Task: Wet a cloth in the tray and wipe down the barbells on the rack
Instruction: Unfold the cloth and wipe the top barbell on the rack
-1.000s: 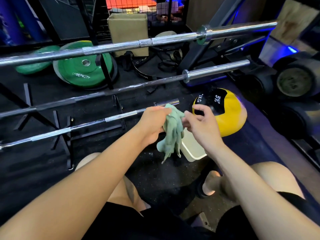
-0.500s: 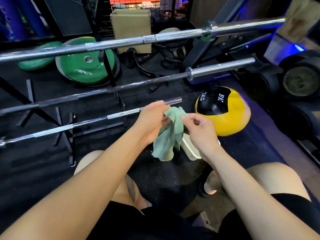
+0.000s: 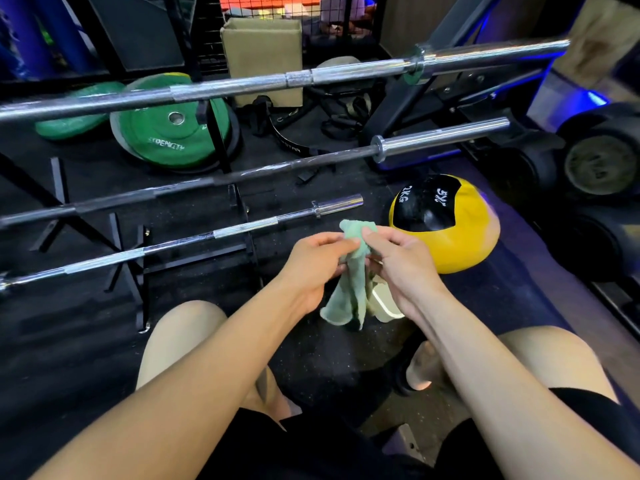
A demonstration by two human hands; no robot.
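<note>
Over tray (image 3: 384, 308), both hands bunching green cloth (image 3: 349, 285): left hand (image 3: 317, 268) pinching its top, right hand (image 3: 403, 268) gripping beside it, rest dangling. Tray mostly hidden behind cloth, by yellow ball (image 3: 450, 233). Three barbells (image 3: 180, 242) on rack (image 3: 138, 271) ahead, untouched.

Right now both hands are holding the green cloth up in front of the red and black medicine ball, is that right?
Not quite. The head view shows both the left hand and the right hand holding the green cloth, but the medicine ball is yellow and black, not red and black.
</note>
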